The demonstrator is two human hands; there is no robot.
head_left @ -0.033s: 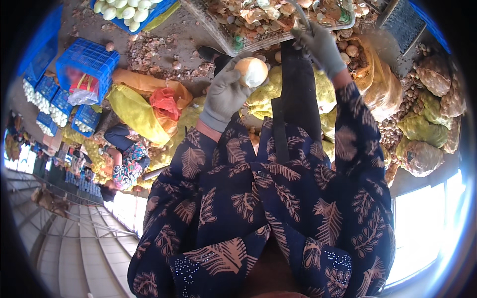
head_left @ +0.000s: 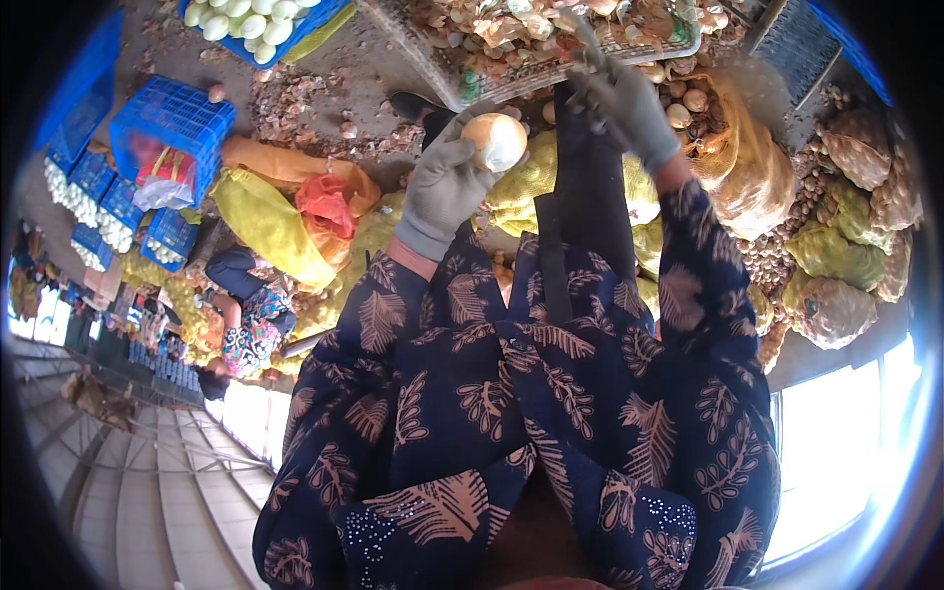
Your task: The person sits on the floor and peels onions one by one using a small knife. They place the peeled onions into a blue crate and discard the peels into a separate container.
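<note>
My gloved left hand is closed round an onion, palm side up. The onion is partly peeled, with brown skin on its upper part and a pale bare side. To its right, my gloved right hand is closed on a thin grey knife, blurred by motion, which points up and away from me. The knife is apart from the onion. Just beyond both hands, a pale crate holds loose onion skins and pieces.
An orange net sack of onions stands right of my legs, and more filled sacks lie farther right. Yellow sacks lie round my legs. Blue crates stand at the left, and another person sits there.
My right hand has shifted slightly left and down, with the knife. My left hand and the onion are almost still.
</note>
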